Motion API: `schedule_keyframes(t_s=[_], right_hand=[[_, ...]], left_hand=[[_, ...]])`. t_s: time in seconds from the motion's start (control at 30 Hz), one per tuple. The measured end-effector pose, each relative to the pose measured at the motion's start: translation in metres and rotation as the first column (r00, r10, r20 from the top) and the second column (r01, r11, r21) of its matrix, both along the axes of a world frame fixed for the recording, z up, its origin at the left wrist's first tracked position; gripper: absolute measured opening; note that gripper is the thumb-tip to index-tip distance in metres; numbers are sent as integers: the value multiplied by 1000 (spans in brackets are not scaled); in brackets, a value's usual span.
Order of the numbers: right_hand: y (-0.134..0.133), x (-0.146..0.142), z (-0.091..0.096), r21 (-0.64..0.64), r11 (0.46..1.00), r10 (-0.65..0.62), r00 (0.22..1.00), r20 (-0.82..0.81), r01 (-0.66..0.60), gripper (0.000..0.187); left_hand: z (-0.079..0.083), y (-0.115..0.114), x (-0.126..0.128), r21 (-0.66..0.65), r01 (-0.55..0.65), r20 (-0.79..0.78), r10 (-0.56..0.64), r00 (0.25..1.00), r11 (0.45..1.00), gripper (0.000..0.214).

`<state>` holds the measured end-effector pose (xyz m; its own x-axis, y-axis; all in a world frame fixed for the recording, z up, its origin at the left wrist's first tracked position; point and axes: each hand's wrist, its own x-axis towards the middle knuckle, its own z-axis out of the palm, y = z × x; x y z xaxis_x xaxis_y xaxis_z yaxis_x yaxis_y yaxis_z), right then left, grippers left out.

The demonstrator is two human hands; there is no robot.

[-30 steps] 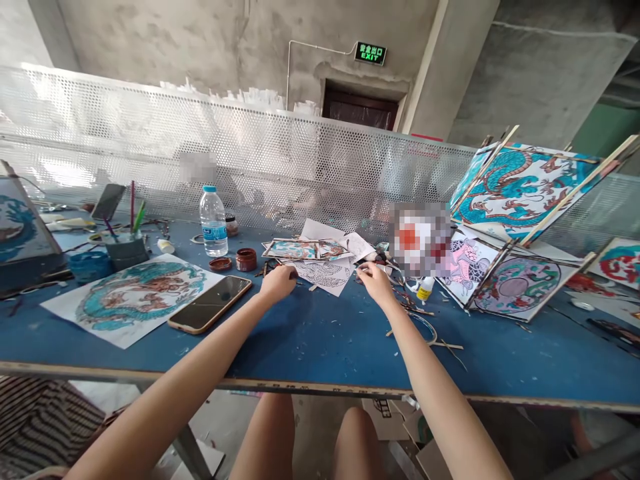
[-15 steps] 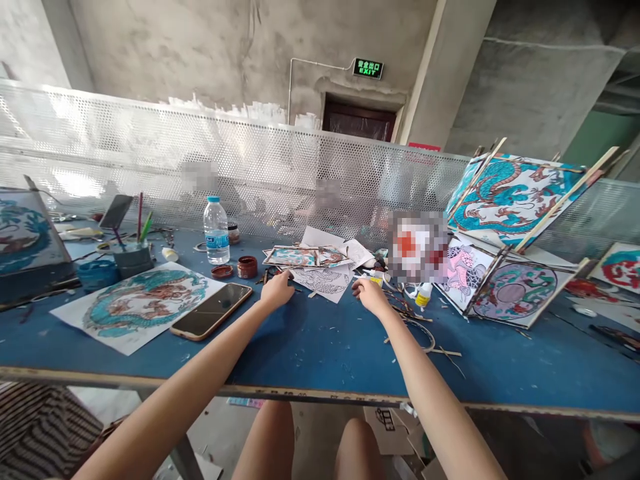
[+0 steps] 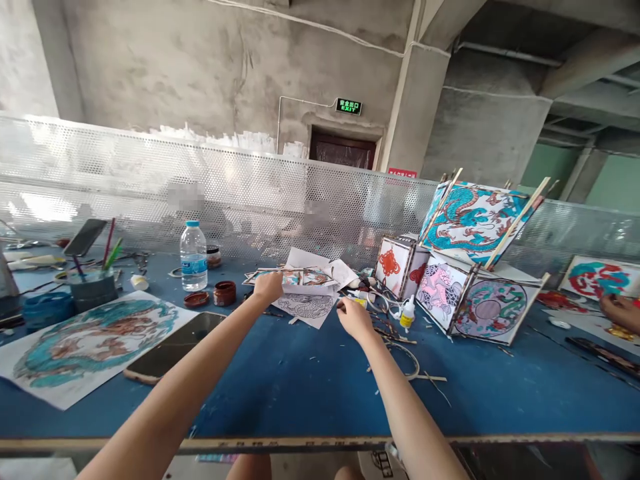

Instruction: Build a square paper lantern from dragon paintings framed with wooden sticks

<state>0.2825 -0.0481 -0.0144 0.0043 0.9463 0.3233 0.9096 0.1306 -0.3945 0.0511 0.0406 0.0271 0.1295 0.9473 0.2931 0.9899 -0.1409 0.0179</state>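
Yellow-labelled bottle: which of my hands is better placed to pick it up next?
Your right hand, probably: it is nearer the yellow-labelled bottle, while your left hand is by the painted panel.

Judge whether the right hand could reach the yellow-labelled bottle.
Probably yes: the right hand is close to the yellow-labelled bottle, and only low clutter appears to lie between them.

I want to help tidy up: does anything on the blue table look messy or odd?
Yes: to the right of the right hand, thin strips lie jumbled instead of stacked, and tiny scraps dot the blue tabletop. I see no clear spill.
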Motion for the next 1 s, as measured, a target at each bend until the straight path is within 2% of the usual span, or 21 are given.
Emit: schedule_keyframes(t_s=[0.17, 0.27, 0.4, 0.47, 0.7, 0.87, 1.0], right_hand=[[-5, -3, 7, 23, 1000, -2, 1000, 14, 2, 16], [-6, -5, 7, 25, 1000, 4, 1000, 16, -4, 17], [-7, -8, 7, 21, 1000, 9, 1000, 28, -10, 17], [-7, -8, 8, 17, 1000, 9, 999, 37, -9, 17], [-9, -9, 9, 22, 1000, 16, 998, 55, -17, 17], [-6, -31, 5, 8, 998, 64, 992, 112, -65, 17], [16, -53, 8, -79, 994, 82, 988, 133, -72, 14]], left_hand=[[-1, 15, 7, 31, 20, 11, -21, 1000, 999, 40], [-13, 25, 10, -2, 39, 19, -39, 999, 999, 45], [-34, 38, 16, -59, 11, 48, -8, 999, 998, 70], [-39, 43, 17, -53, 27, 48, -25, 999, 998, 74], [-30, 51, 9, 76, 183, 14, -185, 983, 980, 51], [-34, 52, 6, 69, 280, -36, -278, 960, 958, 57], [-41, 54, 9, 14, 322, -65, -321, 945, 947, 67]])
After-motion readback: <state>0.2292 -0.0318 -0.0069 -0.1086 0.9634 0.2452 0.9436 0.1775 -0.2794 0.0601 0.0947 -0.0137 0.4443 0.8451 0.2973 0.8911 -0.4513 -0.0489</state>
